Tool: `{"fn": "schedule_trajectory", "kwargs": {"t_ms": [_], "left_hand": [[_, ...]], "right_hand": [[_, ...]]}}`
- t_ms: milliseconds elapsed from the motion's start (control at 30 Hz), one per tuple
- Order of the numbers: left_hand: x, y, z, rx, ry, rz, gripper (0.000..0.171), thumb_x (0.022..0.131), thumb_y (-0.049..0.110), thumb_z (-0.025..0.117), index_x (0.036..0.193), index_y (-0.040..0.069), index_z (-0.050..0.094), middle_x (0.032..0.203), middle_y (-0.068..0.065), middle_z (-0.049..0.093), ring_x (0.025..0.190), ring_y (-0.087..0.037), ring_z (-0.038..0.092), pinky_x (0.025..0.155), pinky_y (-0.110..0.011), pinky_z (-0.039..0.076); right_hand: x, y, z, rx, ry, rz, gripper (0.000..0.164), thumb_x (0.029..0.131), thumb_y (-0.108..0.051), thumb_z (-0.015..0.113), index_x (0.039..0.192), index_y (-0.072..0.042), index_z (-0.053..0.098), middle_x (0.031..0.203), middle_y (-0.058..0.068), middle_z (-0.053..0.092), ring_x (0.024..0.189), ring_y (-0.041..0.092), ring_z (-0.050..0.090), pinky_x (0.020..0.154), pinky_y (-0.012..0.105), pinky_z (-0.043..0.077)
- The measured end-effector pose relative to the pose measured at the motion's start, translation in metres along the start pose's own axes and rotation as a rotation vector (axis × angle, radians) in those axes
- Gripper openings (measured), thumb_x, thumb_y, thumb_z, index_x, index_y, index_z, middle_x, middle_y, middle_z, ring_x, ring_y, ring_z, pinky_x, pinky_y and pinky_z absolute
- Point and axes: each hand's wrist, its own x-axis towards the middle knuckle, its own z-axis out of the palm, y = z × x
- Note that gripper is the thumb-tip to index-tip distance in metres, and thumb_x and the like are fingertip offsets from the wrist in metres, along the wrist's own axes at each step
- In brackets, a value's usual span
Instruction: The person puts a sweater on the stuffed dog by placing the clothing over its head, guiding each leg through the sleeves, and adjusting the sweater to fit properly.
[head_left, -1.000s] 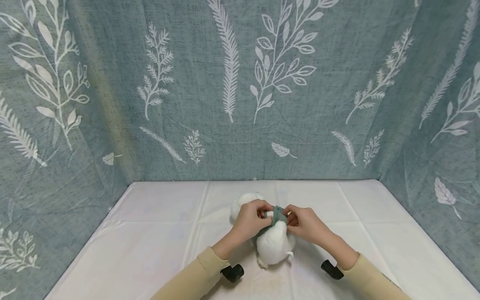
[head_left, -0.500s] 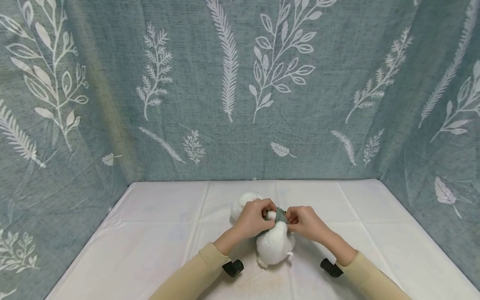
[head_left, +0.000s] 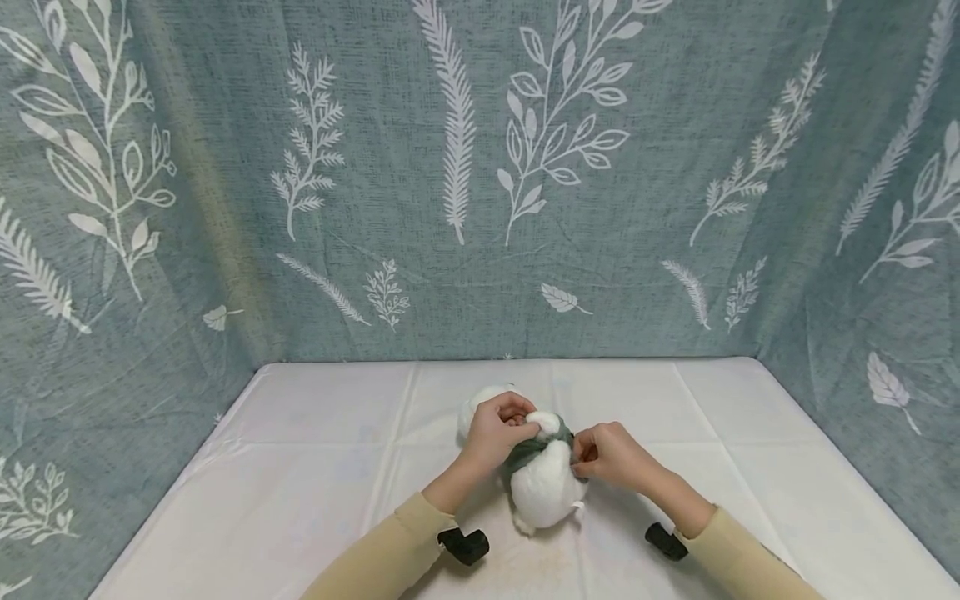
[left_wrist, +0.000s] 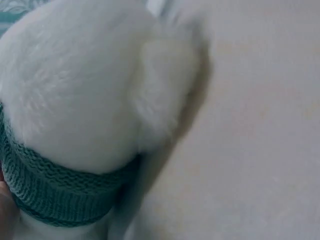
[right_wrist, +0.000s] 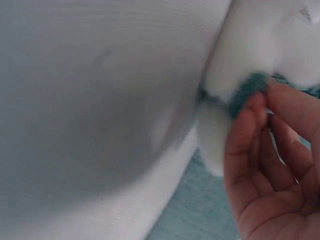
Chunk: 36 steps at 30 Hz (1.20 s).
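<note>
A white plush toy [head_left: 546, 487] lies on the table between both hands, a green knitted garment [left_wrist: 65, 192] round its middle. Its fluffy body fills much of the left wrist view. My left hand [head_left: 495, 432] holds the toy at a short white limb [head_left: 545, 422] that sticks up out of the knit, its fingers bent toward the thumb. My right hand [right_wrist: 275, 160] pinches an edge of the green knit between thumb and forefinger, at the toy's right side in the head view. The left fingertips' exact contact is partly hidden.
A white cloth [head_left: 330, 467] with fold lines covers the table. Green-grey leaf-patterned curtains [head_left: 375, 167] stand behind it and at both sides. Black wrist devices [head_left: 465, 546] sit below the sleeves.
My left hand has shifted slightly left, and more of the white limb shows beside its thumb. My right hand has moved slightly down, drawing the knit edge with it.
</note>
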Motion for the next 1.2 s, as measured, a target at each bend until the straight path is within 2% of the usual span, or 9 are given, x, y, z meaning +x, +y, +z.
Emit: {"fn": "schedule_trajectory", "kwargs": {"t_ms": [133, 300, 400, 500, 600, 767, 933, 1100, 1200], "left_hand": [[-0.002, 0.011, -0.004, 0.151, -0.081, 0.025, 0.016, 0.083, 0.007, 0.069, 0.097, 0.006, 0.064, 0.077, 0.002, 0.055, 0.066, -0.01, 0.045, 0.059, -0.02, 0.04], [-0.003, 0.03, -0.003, 0.552, -0.207, 0.158, 0.017, 0.084, 0.019, 0.072, 0.099, 0.015, 0.065, 0.082, 0.002, 0.055, 0.068, -0.009, 0.047, 0.06, -0.021, 0.042], [0.0, 0.039, 0.0, 0.738, -0.237, 0.23, 0.017, 0.081, 0.021, 0.073, 0.094, 0.014, 0.065, 0.083, 0.003, 0.054, 0.072, -0.009, 0.046, 0.064, -0.021, 0.042], [0.002, 0.043, 0.001, 0.841, -0.233, 0.264, 0.014, 0.076, 0.02, 0.072, 0.086, 0.015, 0.064, 0.08, 0.005, 0.053, 0.074, -0.009, 0.046, 0.066, -0.022, 0.042], [0.003, 0.04, 0.0, 0.809, -0.201, 0.243, 0.013, 0.073, 0.019, 0.072, 0.083, 0.017, 0.064, 0.077, 0.007, 0.055, 0.071, -0.009, 0.047, 0.064, -0.021, 0.042], [0.003, 0.03, -0.007, 0.55, -0.129, 0.131, 0.01, 0.078, 0.016, 0.069, 0.087, 0.017, 0.067, 0.077, 0.005, 0.059, 0.065, -0.01, 0.049, 0.059, -0.023, 0.043], [0.002, 0.027, -0.013, 0.346, -0.069, 0.071, 0.01, 0.086, 0.016, 0.067, 0.095, 0.011, 0.068, 0.085, -0.002, 0.066, 0.073, -0.011, 0.056, 0.064, -0.026, 0.049], [-0.002, 0.029, -0.015, 0.319, -0.07, 0.077, 0.015, 0.086, 0.02, 0.069, 0.096, 0.009, 0.065, 0.088, -0.004, 0.066, 0.075, -0.012, 0.057, 0.066, -0.026, 0.049], [-0.006, 0.031, -0.016, 0.349, -0.075, 0.108, 0.017, 0.085, 0.024, 0.071, 0.095, 0.013, 0.063, 0.087, -0.002, 0.064, 0.074, -0.011, 0.056, 0.064, -0.025, 0.049]], "right_hand": [[-0.002, 0.003, 0.001, 0.083, 0.035, 0.024, 0.005, 0.081, -0.012, 0.074, 0.08, -0.012, 0.07, 0.072, -0.004, 0.067, 0.064, -0.001, 0.057, 0.056, 0.02, 0.049], [-0.005, 0.005, -0.002, 0.207, 0.024, 0.062, 0.007, 0.083, -0.015, 0.072, 0.086, -0.008, 0.071, 0.079, 0.001, 0.069, 0.07, 0.002, 0.059, 0.061, 0.022, 0.05], [-0.005, 0.004, -0.003, 0.252, 0.008, 0.069, 0.009, 0.084, -0.015, 0.071, 0.088, -0.008, 0.07, 0.081, 0.003, 0.068, 0.072, 0.003, 0.059, 0.063, 0.022, 0.05], [-0.003, 0.003, -0.004, 0.258, -0.015, 0.066, 0.008, 0.084, -0.014, 0.071, 0.089, -0.007, 0.071, 0.082, 0.002, 0.069, 0.072, 0.004, 0.06, 0.063, 0.022, 0.051], [-0.002, 0.003, -0.004, 0.251, -0.045, 0.064, 0.008, 0.084, -0.012, 0.071, 0.09, -0.007, 0.072, 0.082, 0.003, 0.07, 0.072, 0.004, 0.061, 0.063, 0.022, 0.051], [-0.003, 0.003, -0.002, 0.23, -0.074, 0.066, 0.008, 0.084, -0.012, 0.071, 0.089, -0.007, 0.073, 0.082, 0.003, 0.071, 0.069, 0.002, 0.06, 0.061, 0.022, 0.051], [-0.004, 0.003, -0.003, 0.243, -0.107, 0.067, 0.01, 0.084, -0.013, 0.071, 0.09, -0.006, 0.074, 0.082, 0.003, 0.072, 0.068, 0.001, 0.059, 0.06, 0.022, 0.051], [-0.006, 0.006, -0.01, 0.374, -0.199, 0.061, 0.018, 0.088, -0.013, 0.066, 0.102, -0.002, 0.071, 0.094, 0.012, 0.071, 0.077, 0.008, 0.066, 0.067, 0.027, 0.055], [-0.003, 0.009, -0.016, 0.423, -0.184, 0.098, 0.024, 0.092, -0.018, 0.062, 0.11, -0.002, 0.068, 0.097, 0.013, 0.07, 0.082, 0.019, 0.067, 0.072, 0.034, 0.056]]}}
